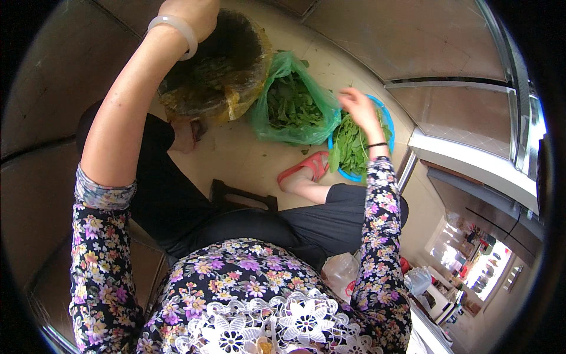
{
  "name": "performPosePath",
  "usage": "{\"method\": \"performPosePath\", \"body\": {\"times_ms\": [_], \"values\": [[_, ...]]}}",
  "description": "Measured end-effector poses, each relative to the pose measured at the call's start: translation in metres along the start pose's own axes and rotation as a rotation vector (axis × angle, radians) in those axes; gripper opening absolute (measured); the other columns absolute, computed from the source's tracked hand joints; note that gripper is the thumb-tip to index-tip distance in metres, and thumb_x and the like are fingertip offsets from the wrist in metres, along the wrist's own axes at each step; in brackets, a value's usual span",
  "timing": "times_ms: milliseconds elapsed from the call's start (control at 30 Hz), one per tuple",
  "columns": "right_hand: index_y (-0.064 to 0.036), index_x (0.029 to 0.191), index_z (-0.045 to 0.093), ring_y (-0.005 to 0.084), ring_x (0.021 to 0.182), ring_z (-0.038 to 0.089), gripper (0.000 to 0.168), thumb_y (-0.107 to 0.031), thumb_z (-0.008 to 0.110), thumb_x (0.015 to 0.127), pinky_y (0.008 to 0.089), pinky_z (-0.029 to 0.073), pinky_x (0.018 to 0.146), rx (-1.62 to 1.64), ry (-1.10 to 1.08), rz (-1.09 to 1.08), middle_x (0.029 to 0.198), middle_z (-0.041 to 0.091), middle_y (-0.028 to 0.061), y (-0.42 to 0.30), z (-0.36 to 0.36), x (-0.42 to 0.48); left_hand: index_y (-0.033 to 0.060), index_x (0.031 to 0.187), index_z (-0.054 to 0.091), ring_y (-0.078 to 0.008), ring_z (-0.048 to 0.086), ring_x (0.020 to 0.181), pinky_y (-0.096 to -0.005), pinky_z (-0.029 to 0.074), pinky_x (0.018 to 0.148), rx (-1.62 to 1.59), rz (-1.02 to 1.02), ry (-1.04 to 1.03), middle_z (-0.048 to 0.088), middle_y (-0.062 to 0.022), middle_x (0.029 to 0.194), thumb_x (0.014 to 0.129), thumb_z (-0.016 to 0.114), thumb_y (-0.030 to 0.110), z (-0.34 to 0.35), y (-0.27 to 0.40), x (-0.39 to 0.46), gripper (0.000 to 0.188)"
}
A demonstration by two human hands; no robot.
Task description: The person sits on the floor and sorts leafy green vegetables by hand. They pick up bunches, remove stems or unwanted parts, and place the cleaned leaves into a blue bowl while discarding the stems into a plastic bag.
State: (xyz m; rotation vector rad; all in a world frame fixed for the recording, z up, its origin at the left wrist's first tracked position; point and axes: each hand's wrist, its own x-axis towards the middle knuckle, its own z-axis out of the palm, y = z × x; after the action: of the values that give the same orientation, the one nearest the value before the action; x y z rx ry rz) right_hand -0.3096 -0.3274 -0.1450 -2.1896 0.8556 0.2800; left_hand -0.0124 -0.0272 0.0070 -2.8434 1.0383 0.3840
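Note:
My left hand [194, 15], with a pale bangle at its wrist, reaches to the top of the picture over the left rim of a bin lined with a yellowish plastic bag [247, 95]. Its fingers are cut off or hidden. Right of the bin a green plastic bag [265, 121] stands open with leafy greens [294, 104] inside. My right hand [358, 108], slightly blurred, is above the far left edge of a blue basin [388, 117]. Leafy greens with stems [351, 148] fill that basin. Whether the right fingers hold anything does not show.
Loose leaf bits lie on the tiled floor [239, 163]. My foot in a red sandal [309, 168] is close to the basin and green bag. A dark stool [243, 194] shows between my legs. Cabinet doors [460, 110] border the right; a clear plastic bag [340, 272] lies beside me.

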Motion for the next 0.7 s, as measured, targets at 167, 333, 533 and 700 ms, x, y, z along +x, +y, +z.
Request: {"method": "performPosePath", "body": {"times_ms": [167,333,533,700], "values": [[-0.004,0.131,0.054,0.0395,0.118,0.055,0.052,-0.021,0.069,0.085,0.0426,0.046,0.099,-0.270,-0.122,-0.094,0.129,0.055,0.0253,-0.032,0.120,0.017,-0.0038,0.090,0.071,-0.0354,0.067,0.092,-0.0433,0.054,0.080,-0.044,0.080,0.048,0.069,-0.0220,0.094,0.087,0.066,0.030,0.001,0.006,-0.005,0.034],[-0.019,0.152,0.023,0.0515,0.121,0.046,0.093,-0.019,0.078,0.077,0.0491,0.048,0.095,-0.424,0.073,0.096,0.153,0.017,0.0276,-0.006,0.195,0.010,-0.0028,0.091,0.071,-0.0353,0.067,0.092,-0.0430,0.054,0.081,-0.051,0.150,0.022,0.070,-0.0217,0.092,0.087,0.066,0.034,-0.003,0.009,-0.010,0.038],[-0.017,0.139,0.045,0.0439,0.098,0.062,0.062,-0.008,0.067,0.081,0.0461,0.056,0.075,-0.645,0.048,-0.002,0.136,0.038,0.0246,0.018,0.200,-0.002,-0.0027,0.091,0.071,-0.0352,0.067,0.091,-0.0433,0.054,0.080,-0.119,0.183,0.012,0.070,-0.0217,0.091,0.086,0.067,0.035,-0.007,0.010,-0.019,0.038],[-0.012,0.117,0.064,0.0410,0.094,0.065,0.038,-0.005,0.062,0.080,0.0484,0.053,0.082,-0.395,0.232,-0.015,0.103,0.067,0.0216,0.012,0.143,0.010,-0.0029,0.090,0.071,-0.0352,0.067,0.091,-0.0433,0.054,0.081,-0.090,0.165,0.026,0.070,-0.0214,0.091,0.086,0.067,0.035,0.001,0.008,-0.013,0.039]]}}
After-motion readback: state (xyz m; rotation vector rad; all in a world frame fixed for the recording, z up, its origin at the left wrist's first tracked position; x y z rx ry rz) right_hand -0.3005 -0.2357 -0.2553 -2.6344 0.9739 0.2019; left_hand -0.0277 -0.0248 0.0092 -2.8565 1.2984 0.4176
